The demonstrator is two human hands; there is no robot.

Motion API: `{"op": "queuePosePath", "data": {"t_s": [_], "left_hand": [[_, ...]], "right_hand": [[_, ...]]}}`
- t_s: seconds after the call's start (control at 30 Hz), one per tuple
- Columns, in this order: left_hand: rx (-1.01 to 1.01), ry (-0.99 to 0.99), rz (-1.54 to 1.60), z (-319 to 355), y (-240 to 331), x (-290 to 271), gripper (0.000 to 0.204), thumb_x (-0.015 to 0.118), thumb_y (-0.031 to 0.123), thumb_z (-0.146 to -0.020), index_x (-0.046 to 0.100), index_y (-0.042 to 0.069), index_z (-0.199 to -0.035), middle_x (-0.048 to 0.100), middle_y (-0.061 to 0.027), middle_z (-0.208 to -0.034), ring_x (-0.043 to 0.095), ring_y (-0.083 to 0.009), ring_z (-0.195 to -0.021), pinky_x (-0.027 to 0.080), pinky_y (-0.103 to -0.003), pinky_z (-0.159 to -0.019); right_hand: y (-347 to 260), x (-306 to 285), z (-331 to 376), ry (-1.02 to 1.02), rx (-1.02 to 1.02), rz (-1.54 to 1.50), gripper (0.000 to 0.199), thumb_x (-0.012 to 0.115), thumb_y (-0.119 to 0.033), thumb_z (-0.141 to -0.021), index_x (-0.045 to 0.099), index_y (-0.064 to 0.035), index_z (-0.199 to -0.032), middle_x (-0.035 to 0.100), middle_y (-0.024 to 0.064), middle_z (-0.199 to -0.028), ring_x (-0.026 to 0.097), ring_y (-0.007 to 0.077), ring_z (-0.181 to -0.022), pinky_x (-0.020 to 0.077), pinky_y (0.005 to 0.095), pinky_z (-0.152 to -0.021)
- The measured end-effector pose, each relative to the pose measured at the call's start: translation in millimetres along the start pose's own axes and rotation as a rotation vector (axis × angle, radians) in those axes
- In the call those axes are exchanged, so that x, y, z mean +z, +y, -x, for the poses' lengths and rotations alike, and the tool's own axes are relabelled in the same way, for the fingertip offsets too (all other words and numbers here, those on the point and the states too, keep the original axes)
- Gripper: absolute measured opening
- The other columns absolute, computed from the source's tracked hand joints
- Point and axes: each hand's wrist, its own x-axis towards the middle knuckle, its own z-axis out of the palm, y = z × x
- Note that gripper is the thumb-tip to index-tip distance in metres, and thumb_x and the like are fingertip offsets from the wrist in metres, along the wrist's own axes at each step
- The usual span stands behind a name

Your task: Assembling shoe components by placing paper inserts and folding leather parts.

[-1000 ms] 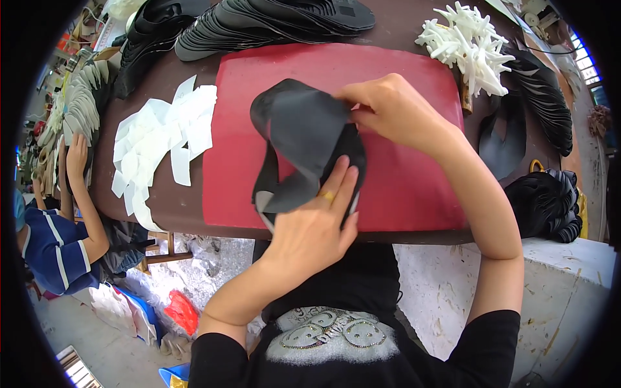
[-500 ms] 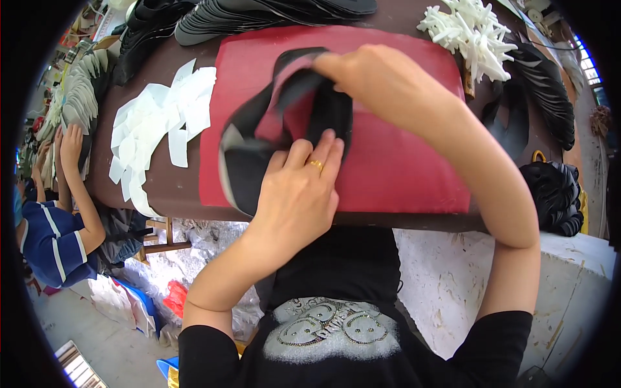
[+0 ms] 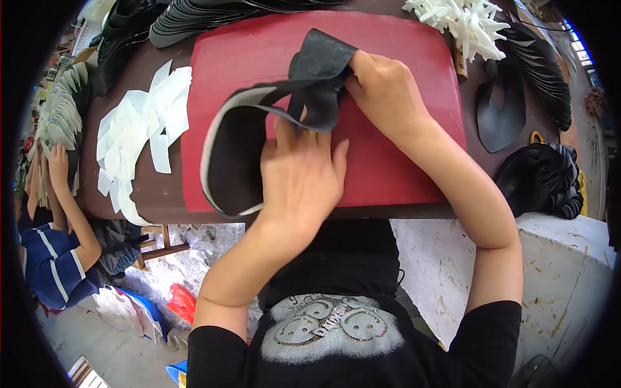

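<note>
Piece (image 3: 240, 149), black, just one, bent in a loop over a single red mat (image 3: 401, 158), pinched at its far end in the right hand (image 3: 388, 90). Cannot tell the grip of the left hand (image 3: 299, 178), with some fingertips hidden behind a fold. Nearby, one heap of white strips (image 3: 139, 129), too jumbled to count, and two black stacks (image 3: 194, 21) cut off at the top.

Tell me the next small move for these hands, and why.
Probably the right hand should lower its end of the black piece toward the red mat: it grips that far end, the piece looks curled rather than flat, and the left hand has fingertips partly hidden behind a fold.
</note>
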Motion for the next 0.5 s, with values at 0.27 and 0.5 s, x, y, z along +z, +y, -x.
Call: {"op": "queuePosePath", "data": {"t_s": [0.27,0.5], "left_hand": [[0.108,0.052,-0.170,-10.0,-19.5,6.0,0.045,0.061,0.019,-0.084,0.059,0.001,-0.125,0.065,-0.0156,-0.118,0.059,-0.0273,-0.088,0.051,-0.037,-0.066],[0.047,0.011,-0.064,-19.4,-17.2,10.9,0.042,0.058,0.013,-0.084,0.060,-0.007,-0.121,0.065,-0.0214,-0.115,0.055,-0.0270,-0.088,0.044,-0.034,-0.071]], "right_hand": [[-28.7,-28.3,-39.6,-0.270,-0.104,0.271,0.010,0.065,-0.007,-0.076,0.064,-0.0030,-0.085,0.066,0.0108,-0.075,0.060,0.0309,-0.060,0.0474,0.0388,-0.058],[-12.2,-16.4,-17.3,-0.102,-0.058,0.183,0.010,0.067,-0.009,-0.077,0.063,-0.0018,-0.083,0.064,0.0106,-0.072,0.057,0.0291,-0.057,0.0464,0.0383,-0.057]]}}
